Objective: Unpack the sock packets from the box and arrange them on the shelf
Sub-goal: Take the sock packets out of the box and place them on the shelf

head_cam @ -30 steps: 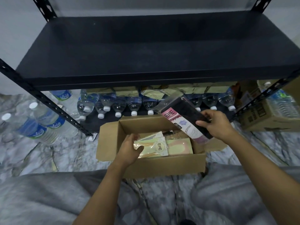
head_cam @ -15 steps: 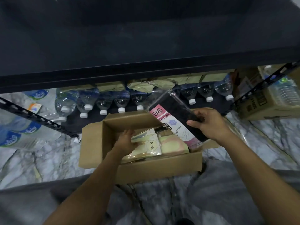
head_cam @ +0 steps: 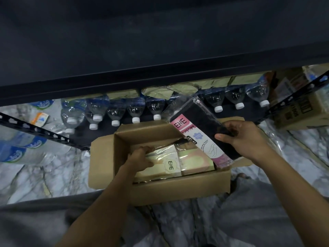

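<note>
An open cardboard box (head_cam: 179, 188) sits on the marble floor between my knees. Inside lie pale sock packets; my left hand (head_cam: 140, 157) grips the cream packet (head_cam: 161, 165) with a round ENE label. A pink-and-green packet (head_cam: 194, 162) lies beside it. My right hand (head_cam: 243, 139) holds a black sock packet (head_cam: 201, 129) with a pink ENE label, tilted above the box's right side. The dark metal shelf (head_cam: 160, 50) fills the top of the view, its surface bare.
A row of water bottles (head_cam: 135, 111) lies on the lower shelf behind the box. More bottles (head_cam: 26, 148) lie on the floor at left. A shelf post (head_cam: 42, 132) slants at left, another at right beside a cardboard carton (head_cam: 302, 111).
The view has dropped closer to the box and the shelf now fills the top. My left hand has pushed deeper into the box on the cream packet. The right hand still holds the black packet.
</note>
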Action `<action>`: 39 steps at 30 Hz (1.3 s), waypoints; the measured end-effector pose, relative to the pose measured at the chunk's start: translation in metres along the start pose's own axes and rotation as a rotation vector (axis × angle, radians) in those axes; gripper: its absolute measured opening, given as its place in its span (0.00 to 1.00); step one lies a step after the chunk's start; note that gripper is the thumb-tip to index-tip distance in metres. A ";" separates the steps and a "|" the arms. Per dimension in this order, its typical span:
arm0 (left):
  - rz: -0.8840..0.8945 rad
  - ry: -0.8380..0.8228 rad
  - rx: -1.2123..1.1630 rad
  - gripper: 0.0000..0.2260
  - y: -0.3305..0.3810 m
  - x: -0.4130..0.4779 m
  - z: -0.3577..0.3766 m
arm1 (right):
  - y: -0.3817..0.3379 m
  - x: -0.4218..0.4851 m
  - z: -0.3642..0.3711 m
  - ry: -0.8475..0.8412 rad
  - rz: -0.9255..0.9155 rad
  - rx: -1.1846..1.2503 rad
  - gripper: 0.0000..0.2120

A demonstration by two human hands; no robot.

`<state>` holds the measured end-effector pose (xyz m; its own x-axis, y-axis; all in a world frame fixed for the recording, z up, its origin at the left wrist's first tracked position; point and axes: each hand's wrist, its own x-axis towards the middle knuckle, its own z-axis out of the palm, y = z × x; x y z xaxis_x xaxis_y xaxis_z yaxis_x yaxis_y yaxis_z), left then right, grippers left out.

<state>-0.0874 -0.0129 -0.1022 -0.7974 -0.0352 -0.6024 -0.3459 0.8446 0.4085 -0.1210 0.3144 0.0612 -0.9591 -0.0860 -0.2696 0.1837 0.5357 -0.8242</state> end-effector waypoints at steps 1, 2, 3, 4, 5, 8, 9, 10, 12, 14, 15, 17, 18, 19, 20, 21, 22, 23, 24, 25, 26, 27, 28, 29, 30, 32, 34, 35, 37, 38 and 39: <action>0.012 -0.010 -0.004 0.25 -0.003 0.000 -0.003 | -0.001 -0.001 0.000 0.000 -0.009 -0.005 0.07; 0.018 -0.014 -0.024 0.22 -0.005 -0.001 -0.007 | -0.002 -0.002 0.001 0.003 -0.022 -0.010 0.07; 0.026 -0.015 -0.061 0.18 -0.004 -0.003 -0.011 | -0.004 -0.004 0.001 0.008 -0.037 -0.016 0.07; 0.034 -0.017 -0.096 0.15 -0.001 -0.008 -0.016 | -0.006 -0.005 0.001 0.017 -0.056 -0.019 0.07; 0.052 -0.010 -0.124 0.13 0.001 -0.013 -0.021 | -0.010 -0.006 0.001 0.028 -0.069 -0.017 0.07; 0.112 0.042 -0.210 0.10 0.009 -0.034 -0.040 | -0.021 -0.014 -0.001 0.029 -0.052 0.055 0.09; 0.131 0.069 -0.246 0.10 0.011 -0.044 -0.048 | -0.025 -0.018 -0.001 0.019 -0.044 0.085 0.09; 0.139 0.094 -0.293 0.09 0.015 -0.055 -0.057 | -0.029 -0.022 -0.002 0.017 -0.047 0.098 0.10; 0.141 0.135 -0.418 0.08 0.022 -0.082 -0.074 | -0.040 -0.032 -0.003 0.020 -0.072 0.118 0.10; 0.131 0.188 -0.584 0.08 0.027 -0.114 -0.088 | -0.055 -0.044 -0.005 0.028 -0.084 0.167 0.09; 0.128 0.223 -0.668 0.09 0.028 -0.130 -0.093 | -0.062 -0.049 -0.005 0.033 -0.081 0.207 0.09; 0.119 0.291 -0.806 0.12 0.025 -0.161 -0.102 | -0.074 -0.061 -0.005 0.046 -0.067 0.289 0.09; 0.121 0.314 -0.871 0.12 0.024 -0.177 -0.106 | -0.079 -0.067 -0.003 0.056 -0.064 0.318 0.10; 0.125 0.330 -0.948 0.12 0.022 -0.192 -0.109 | -0.085 -0.073 -0.001 0.065 -0.065 0.342 0.11; 0.129 0.340 -1.012 0.11 0.020 -0.207 -0.112 | -0.092 -0.079 0.001 0.074 -0.060 0.381 0.12; 0.136 0.354 -1.076 0.12 0.019 -0.221 -0.113 | -0.099 -0.085 0.004 0.084 -0.059 0.437 0.12; 0.145 0.372 -1.114 0.13 0.018 -0.234 -0.116 | -0.109 -0.092 0.007 0.090 -0.062 0.489 0.11; 0.163 0.403 -1.156 0.15 0.018 -0.246 -0.119 | -0.118 -0.098 0.010 0.088 -0.073 0.530 0.11; 0.179 0.437 -1.187 0.17 0.017 -0.257 -0.123 | -0.126 -0.102 0.013 0.088 -0.085 0.564 0.11; 0.187 0.473 -1.229 0.18 0.017 -0.267 -0.129 | -0.136 -0.107 0.017 0.093 -0.105 0.585 0.12; 0.191 0.509 -1.269 0.18 0.016 -0.275 -0.135 | -0.146 -0.111 0.020 0.100 -0.129 0.599 0.12; 0.199 0.541 -1.314 0.18 0.016 -0.283 -0.142 | -0.156 -0.114 0.022 0.099 -0.158 0.614 0.11; 0.217 0.567 -1.351 0.17 0.015 -0.291 -0.150 | -0.164 -0.116 0.025 0.099 -0.175 0.630 0.11; 0.236 0.596 -1.386 0.17 0.014 -0.297 -0.158 | -0.173 -0.117 0.027 0.098 -0.188 0.645 0.10; 0.252 0.623 -1.409 0.17 0.013 -0.302 -0.168 | -0.183 -0.118 0.030 0.098 -0.200 0.659 0.09; 0.270 0.667 -1.434 0.14 0.011 -0.308 -0.187 | -0.202 -0.117 0.035 0.098 -0.226 0.675 0.07; 0.270 0.712 -1.435 0.10 0.005 -0.309 -0.212 | -0.224 -0.109 0.042 0.094 -0.238 0.675 0.06; 0.260 0.726 -1.425 0.09 0.001 -0.307 -0.225 | -0.234 -0.103 0.046 0.093 -0.241 0.676 0.06; 0.252 0.742 -1.398 0.08 -0.006 -0.299 -0.253 | -0.252 -0.085 0.056 0.104 -0.242 0.652 0.06; 0.244 0.740 -1.390 0.08 -0.009 -0.294 -0.267 | -0.260 -0.075 0.062 0.105 -0.240 0.626 0.06; 0.235 0.730 -1.375 0.09 -0.010 -0.289 -0.280 | -0.268 -0.063 0.068 0.107 -0.233 0.603 0.06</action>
<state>0.0079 -0.1610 0.2600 -0.8125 -0.5616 -0.1565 -0.0276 -0.2310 0.9726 -0.0952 0.1192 0.2650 -0.9988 -0.0416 -0.0251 0.0273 -0.0547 -0.9981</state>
